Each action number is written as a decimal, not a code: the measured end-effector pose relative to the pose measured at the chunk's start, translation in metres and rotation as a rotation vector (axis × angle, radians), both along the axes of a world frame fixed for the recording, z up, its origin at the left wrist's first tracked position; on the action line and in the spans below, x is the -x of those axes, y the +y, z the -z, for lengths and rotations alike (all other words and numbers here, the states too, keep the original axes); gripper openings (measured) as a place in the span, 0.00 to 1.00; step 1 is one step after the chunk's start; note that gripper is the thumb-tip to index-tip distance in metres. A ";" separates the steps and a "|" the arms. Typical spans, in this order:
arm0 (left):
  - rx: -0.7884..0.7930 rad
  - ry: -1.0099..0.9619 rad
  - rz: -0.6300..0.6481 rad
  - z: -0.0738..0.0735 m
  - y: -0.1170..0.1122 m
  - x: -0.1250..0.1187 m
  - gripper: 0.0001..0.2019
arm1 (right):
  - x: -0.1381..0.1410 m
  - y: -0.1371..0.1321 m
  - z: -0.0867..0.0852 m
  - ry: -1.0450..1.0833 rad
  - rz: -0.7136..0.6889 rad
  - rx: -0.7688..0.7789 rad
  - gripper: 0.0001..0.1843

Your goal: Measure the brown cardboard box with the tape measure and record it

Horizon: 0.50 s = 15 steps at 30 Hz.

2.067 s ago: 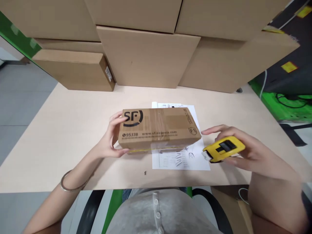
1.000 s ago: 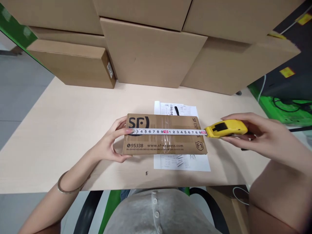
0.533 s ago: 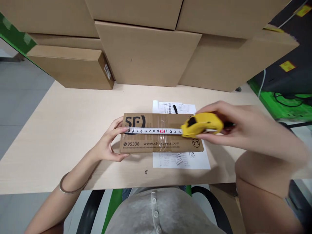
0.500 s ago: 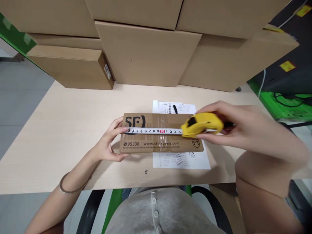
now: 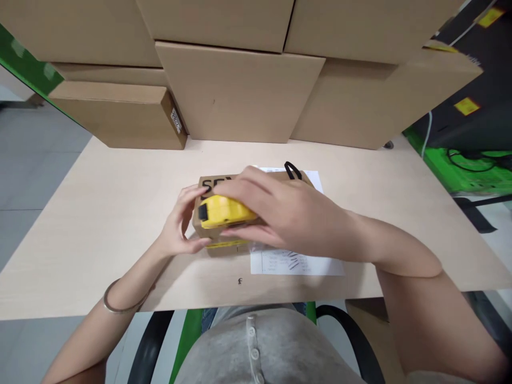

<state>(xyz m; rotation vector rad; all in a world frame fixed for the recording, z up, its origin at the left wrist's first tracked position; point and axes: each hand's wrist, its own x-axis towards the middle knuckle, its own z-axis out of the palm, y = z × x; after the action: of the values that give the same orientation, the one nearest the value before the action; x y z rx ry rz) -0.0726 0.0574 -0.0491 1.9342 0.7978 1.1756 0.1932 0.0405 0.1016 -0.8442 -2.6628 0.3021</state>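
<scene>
A small brown SF carton (image 5: 208,186) lies on the pale table (image 5: 100,213), on top of a printed white sheet (image 5: 304,264). My left hand (image 5: 182,224) grips the carton's left end with curled fingers. My right hand (image 5: 280,213) reaches across the carton, closed round a yellow tape measure (image 5: 224,210) held over its left part. No blade shows outside the case. A black strap loop (image 5: 293,169) sticks up behind my right hand. Most of the carton's top is hidden by that hand.
Large plain cardboard boxes (image 5: 240,90) are stacked along the table's back edge, with a flatter labelled one (image 5: 120,114) at the left. Green floor and cables (image 5: 468,165) lie off to the right. A black chair arm (image 5: 344,330) sits below the table's near edge.
The tape blade has drawn back into its case as my right hand swept left across the carton. My left hand has stayed on the carton's left end.
</scene>
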 end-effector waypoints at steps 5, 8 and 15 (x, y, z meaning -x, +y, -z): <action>0.502 -0.190 -0.034 -0.011 0.002 -0.021 0.32 | -0.033 -0.025 0.016 0.184 0.123 0.299 0.27; 0.779 -0.218 -0.040 -0.012 0.001 -0.032 0.28 | -0.036 -0.034 0.032 0.173 0.205 0.557 0.26; 0.711 -0.020 -0.217 0.007 -0.001 -0.028 0.23 | -0.026 -0.031 0.084 0.205 0.232 0.195 0.24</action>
<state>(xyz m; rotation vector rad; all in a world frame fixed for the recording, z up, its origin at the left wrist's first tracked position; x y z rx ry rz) -0.0447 0.0564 -0.0558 1.2684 1.2376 0.8590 0.2188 0.0095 0.0178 -1.1062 -2.3458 0.5636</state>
